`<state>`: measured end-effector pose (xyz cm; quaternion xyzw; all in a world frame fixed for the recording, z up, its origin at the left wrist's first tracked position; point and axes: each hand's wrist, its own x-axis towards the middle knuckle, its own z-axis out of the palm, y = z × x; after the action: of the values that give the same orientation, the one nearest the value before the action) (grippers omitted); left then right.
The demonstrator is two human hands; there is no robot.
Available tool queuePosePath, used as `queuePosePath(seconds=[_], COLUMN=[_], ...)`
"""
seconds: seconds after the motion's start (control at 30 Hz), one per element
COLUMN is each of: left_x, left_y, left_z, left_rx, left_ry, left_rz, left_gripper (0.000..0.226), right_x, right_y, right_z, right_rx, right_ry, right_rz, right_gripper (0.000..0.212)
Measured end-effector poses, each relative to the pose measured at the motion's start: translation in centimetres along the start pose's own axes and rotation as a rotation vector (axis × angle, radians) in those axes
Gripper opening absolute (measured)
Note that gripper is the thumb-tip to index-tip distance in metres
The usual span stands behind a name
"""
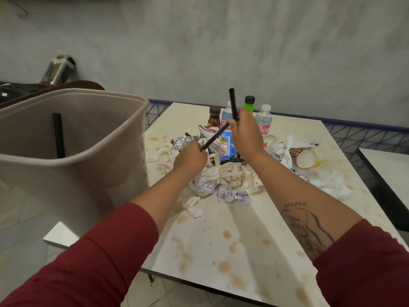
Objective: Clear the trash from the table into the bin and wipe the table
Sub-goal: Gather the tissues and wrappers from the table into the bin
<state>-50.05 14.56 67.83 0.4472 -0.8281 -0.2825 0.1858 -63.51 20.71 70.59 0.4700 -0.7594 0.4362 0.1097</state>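
Two black straws are up, one per hand. L hand [191, 159]: fingers clenched round the low end of the left-hand straw [215, 137], which slants up twd the far edge. R hand [245, 135]: fist round the right-hand straw [232, 103] at approx mid-length, straw upright, tip well above the heap. Both are held clear of the trash, prob. so no paper drags along.

Bin [88, 165] sits just beside the tabletop's left edge, open top within easy reach of the L arm. A third straw [58, 135] leans on its inner wall.

Tabletop [221, 240], centre: crumpled napkins [230, 176], w/ foil wrapper [184, 141] and blue wrapper [230, 142] beneath the hands. Paper cup [304, 157] lies on its side twd the right edge. Brown bottle [214, 117], green bottle [249, 104] and water bottle [263, 118] stand upright along the far edge.

Brown stains [225, 265] cover the near half, so the wipe isn't begun; sensible, the trash is in the way.

Judgement: early in the clearing. Next, both straws go left over the bin rim, then fingers release.
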Motion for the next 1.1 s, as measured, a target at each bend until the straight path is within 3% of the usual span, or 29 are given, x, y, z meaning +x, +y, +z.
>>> queuePosePath(seconds=[0.13,0.33,0.53,0.63,0.77,0.87,1.1], left_x=[-1.3,-3.7,-5.5,-6.4,-7.2,-7.7,-8.5], left_y=[1.0,3.4,6.3,7.5,8.2,8.4,6.0], left_z=[-0.4,-1.6,-4.2,-6.6,-10.1,-13.6,-23.0], left_rx=[-0.081,-0.219,-0.474,-0.589,-0.600,-0.566,-0.424], left_ry=[0.045,0.080,0.124,0.108,0.115,0.159,0.215], left_rz=[0.033,0.067,0.067,0.078,0.146,0.193,0.267], left_gripper=[0.017,0.036,0.028,0.023,0.007,0.009,0.012], right_x=[0.1,-0.5,-0.7,-0.3,0.1,0.4,1.6], right_y=[-1.2,-3.1,-6.7,-9.4,-13.4,-16.9,-25.8], right_z=[-2.3,-4.8,-6.2,-6.5,-6.5,-6.8,-5.5], right_rx=[0.148,0.279,0.387,0.448,0.534,0.525,0.618], right_ry=[0.107,0.095,0.077,0.056,0.032,0.036,0.037], right_rz=[0.047,0.107,0.085,0.080,0.076,0.046,0.028], right_gripper=[0.022,0.025,0.027,0.017,0.014,0.027,0.027])
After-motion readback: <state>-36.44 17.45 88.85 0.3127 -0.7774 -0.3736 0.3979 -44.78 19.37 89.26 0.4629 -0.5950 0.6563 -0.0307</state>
